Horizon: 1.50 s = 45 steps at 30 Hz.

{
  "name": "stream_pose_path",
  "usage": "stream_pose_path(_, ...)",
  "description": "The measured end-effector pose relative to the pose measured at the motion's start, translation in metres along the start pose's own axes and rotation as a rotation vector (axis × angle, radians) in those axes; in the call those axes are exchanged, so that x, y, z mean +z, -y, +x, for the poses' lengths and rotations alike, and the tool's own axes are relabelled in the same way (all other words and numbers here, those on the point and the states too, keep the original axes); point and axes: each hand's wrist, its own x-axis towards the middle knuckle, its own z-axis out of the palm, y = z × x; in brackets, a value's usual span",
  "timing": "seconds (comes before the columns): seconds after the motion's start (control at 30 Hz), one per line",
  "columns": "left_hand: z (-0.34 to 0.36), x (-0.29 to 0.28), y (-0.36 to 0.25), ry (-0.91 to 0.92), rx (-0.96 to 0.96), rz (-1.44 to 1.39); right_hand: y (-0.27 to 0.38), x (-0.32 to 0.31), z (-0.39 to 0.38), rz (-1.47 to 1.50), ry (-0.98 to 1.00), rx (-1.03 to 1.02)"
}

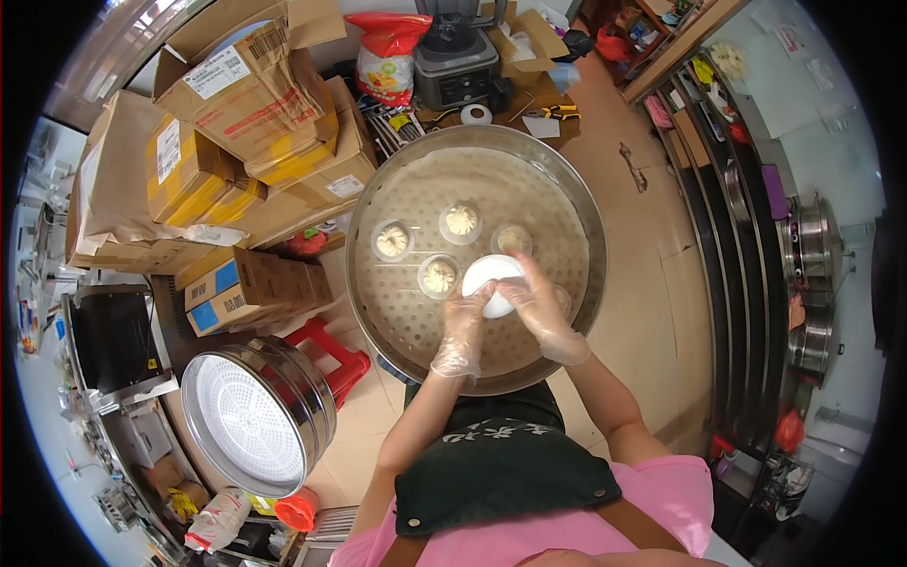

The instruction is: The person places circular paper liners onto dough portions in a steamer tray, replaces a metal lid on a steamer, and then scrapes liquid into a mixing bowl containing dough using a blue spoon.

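Both my hands wear thin clear plastic gloves and are over a wide round metal steamer tray (397, 326) with a perforated base. Between them is a white disc (493, 274), which looks like a stack of round bun papers. My left hand (465, 326) grips its near left edge, thumb on top. My right hand (537, 304) has its fingers closed around the right edge. In the tray, pleated buns (461, 220) sit on round papers, one at far left (391, 240) and one (438, 277) beside my left hand. A paper round (513, 239) lies beyond my right fingers, another partly behind that hand.
Cardboard boxes (255, 104) are stacked at left. A stacked steamer (250, 420) with a white perforated base stands on a red stool (331, 364). A blender (456, 66) and a red-and-white bag (387, 61) are at the back. Black shelving (727, 246) runs along the right.
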Motion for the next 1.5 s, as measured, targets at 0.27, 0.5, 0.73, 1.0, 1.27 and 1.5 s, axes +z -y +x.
stream_pose_path(0.27, 0.001, -0.04, -0.009, -0.298, 0.02, 0.076, -0.042, -0.049, 0.156, -0.789, -0.392, -0.371)
stream_pose_path(0.5, -0.002, -0.06, 0.007, -0.446, 0.014, 0.05, -0.096, -0.049, 0.251, -1.591, -0.45, -0.362)
stream_pose_path(0.73, 0.007, -0.067, 0.009, -0.485, 0.019, 0.014, -0.078, -0.042, 0.238, -1.474, -0.456, -0.488)
stream_pose_path(1.0, 0.019, -0.066, 0.013, -0.434, 0.041, 0.007, -0.045, -0.062, 0.216, -0.687, -0.097, -0.659)
stream_pose_path(1.27, 0.02, -0.07, 0.016, -0.437, 0.054, 0.021, -0.04, -0.049, 0.213, -1.325, -0.316, -0.81)
stream_pose_path(1.5, 0.015, -0.073, 0.014, -0.473, 0.051, 0.029, -0.054, 0.03, 0.24, -1.122, 0.224, -0.789)
